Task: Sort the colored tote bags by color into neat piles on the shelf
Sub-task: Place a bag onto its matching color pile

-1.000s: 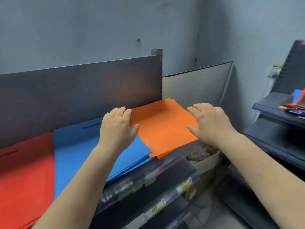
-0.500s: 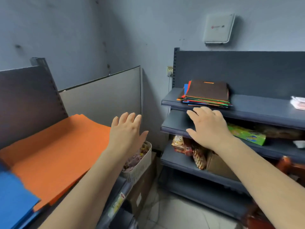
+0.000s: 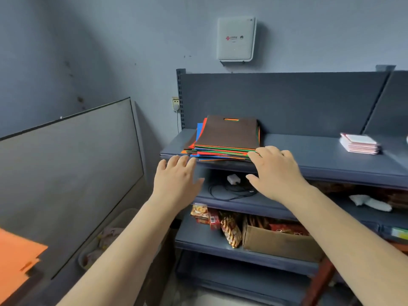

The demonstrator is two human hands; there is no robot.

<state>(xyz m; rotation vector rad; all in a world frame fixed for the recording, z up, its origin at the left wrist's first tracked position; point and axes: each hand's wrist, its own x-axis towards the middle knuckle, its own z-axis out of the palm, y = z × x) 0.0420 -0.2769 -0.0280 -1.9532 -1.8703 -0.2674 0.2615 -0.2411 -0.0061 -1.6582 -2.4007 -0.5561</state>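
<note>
Both hands have moved from the orange pile to the mixed stack of tote bags on the dark shelf. Left hand: fingers spread, holding nothing, just below the shelf edge. Right hand: fingers extended, empty, fingertips at the stack's front right corner.

View: swung right since a second ago, from the shelf of sorted piles to the grey shelving unit. Orange pile: now only a corner at the near left edge. Blue and red piles: gone from view. Left hand and right hand: off the orange pile, fingers spread, now at the near edge of the mixed stack of tote bags.
</note>
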